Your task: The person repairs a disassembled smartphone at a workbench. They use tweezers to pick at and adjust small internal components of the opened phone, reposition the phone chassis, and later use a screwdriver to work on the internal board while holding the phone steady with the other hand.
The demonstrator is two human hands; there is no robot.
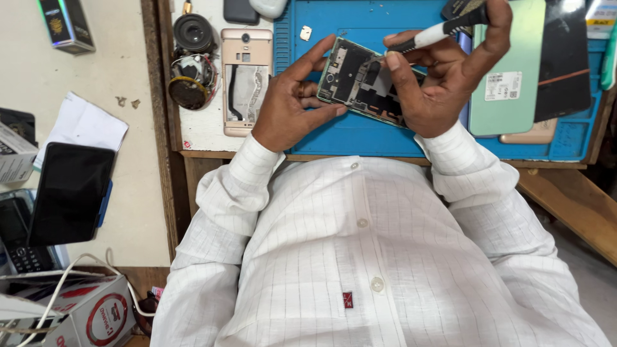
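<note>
An opened phone with its back removed and its circuit parts exposed is held tilted over a blue work mat. My left hand grips the phone's left end with thumb and fingers. My right hand supports the phone's right end and holds a white-and-black screwdriver, its tip pointing down at the phone's upper right part.
A gold phone back cover lies left of the mat beside a round speaker part. A pale green phone back and a dark phone lie at the right. A black tablet and boxes sit at the left.
</note>
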